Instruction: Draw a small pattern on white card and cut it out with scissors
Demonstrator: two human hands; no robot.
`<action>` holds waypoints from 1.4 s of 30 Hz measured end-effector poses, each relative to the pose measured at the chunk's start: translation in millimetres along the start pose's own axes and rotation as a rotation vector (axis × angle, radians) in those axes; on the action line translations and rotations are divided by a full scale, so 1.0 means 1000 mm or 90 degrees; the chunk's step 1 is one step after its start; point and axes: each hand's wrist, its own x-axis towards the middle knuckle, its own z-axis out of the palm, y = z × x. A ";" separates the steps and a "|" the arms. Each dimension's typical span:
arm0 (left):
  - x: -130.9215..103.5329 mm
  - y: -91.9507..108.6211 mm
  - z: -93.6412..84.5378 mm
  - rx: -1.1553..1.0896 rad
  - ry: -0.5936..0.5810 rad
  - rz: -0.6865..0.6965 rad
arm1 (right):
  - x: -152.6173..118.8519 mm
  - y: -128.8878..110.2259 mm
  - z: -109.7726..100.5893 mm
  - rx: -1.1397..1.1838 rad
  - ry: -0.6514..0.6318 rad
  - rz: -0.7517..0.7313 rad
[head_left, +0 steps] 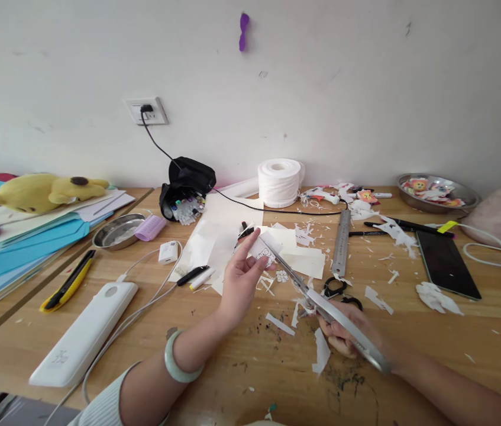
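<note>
My left hand [242,275] pinches a small piece of white paper [263,251] with a flower outline drawn on it, thumb and fingers closed on its left side. My right hand [348,331] is wrapped round the handles of large grey scissors [327,307]. Their blades point up and left and meet the right edge of the paper. Just below the blade tips, a small cut-out flower drawing [282,276] lies on the table. Black-handled scissors [335,287] rest behind my right hand, partly hidden. Paper scraps [280,324] are scattered under and around both hands.
A white power bank [84,332] with cables and a yellow cutter knife [68,281] lie at left. Behind the hands stand a pen case [190,183] and a white roll [279,182]. A steel ruler [341,242], a phone [448,263] and a metal bowl [437,204] are at right.
</note>
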 end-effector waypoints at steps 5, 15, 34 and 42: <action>0.001 0.000 -0.001 -0.008 -0.003 -0.004 | 0.000 0.001 -0.001 0.011 -0.006 -0.002; 0.004 0.005 -0.001 -0.044 -0.012 -0.002 | 0.002 0.007 -0.009 0.040 -0.033 0.004; 0.010 0.005 0.001 -0.105 -0.028 -0.021 | -0.001 -0.011 0.007 0.050 0.006 0.022; 0.010 0.006 0.000 -0.073 -0.022 -0.029 | 0.000 -0.015 0.010 0.051 0.009 0.022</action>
